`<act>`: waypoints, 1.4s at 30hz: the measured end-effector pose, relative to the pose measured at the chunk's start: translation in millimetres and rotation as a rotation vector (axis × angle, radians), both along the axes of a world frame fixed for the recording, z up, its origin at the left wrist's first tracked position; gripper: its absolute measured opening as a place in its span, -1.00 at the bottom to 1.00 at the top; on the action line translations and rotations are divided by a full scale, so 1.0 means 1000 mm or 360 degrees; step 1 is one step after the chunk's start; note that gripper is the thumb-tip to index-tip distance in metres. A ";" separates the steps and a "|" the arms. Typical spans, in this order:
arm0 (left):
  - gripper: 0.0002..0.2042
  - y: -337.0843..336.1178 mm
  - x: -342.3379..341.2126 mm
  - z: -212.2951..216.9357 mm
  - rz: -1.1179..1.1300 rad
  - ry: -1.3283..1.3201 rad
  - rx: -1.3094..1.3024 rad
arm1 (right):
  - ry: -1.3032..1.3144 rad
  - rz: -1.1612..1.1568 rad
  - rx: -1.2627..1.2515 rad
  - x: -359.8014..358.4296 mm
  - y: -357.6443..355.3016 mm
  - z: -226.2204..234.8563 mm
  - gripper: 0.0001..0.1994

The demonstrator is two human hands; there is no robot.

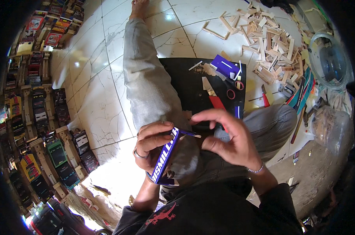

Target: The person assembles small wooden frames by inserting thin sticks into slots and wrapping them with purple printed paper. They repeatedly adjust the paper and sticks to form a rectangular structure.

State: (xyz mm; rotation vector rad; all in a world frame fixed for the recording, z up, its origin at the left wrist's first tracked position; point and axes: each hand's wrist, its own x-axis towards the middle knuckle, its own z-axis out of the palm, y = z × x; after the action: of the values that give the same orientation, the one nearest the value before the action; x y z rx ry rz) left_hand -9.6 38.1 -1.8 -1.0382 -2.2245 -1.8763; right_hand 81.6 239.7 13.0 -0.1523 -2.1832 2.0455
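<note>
My left hand [148, 143], with a ring on one finger, grips a U-shaped bracket [164, 159] faced in glossy blue with white lettering. The bracket is tilted over my thigh, its two short arms pointing right. My right hand [235, 143] hovers just right of the bracket's upper arm, thumb and fingers apart, and I see nothing held in it. Beyond that hand, a red-handled knife [215, 101] lies on a black board [177, 72]. Scissors [231, 93] and a blue sheet [223, 65] with white strips rest on the board too.
A heap of small wooden pieces [277, 47] covers the tiles at upper right. Beside it are another red-handled knife [265, 96] and a coil of clear material [314, 51]. Rows of wooden frames with colourful printed panels [61, 156] line the left. My legs flank the board.
</note>
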 end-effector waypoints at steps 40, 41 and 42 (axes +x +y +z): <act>-0.50 0.001 -0.002 0.043 0.0110 -0.1022 0.0252 | -0.0412 0.0121 -0.0559 0.004 -0.046 0.015 -0.80; -0.50 0.000 -0.003 0.045 0.0133 -0.1029 0.0263 | -0.0417 0.0169 -0.0541 0.004 -0.046 0.016 -0.80; -0.49 -0.001 -0.004 0.048 0.0163 -0.1067 0.0191 | -0.0417 0.0198 -0.0542 0.004 -0.047 0.017 -0.80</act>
State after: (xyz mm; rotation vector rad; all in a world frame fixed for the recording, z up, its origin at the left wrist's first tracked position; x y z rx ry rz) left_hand -14.0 36.6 45.8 -0.2782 -2.3433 -2.5398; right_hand 86.0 193.0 29.6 -0.3475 -2.0004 2.5879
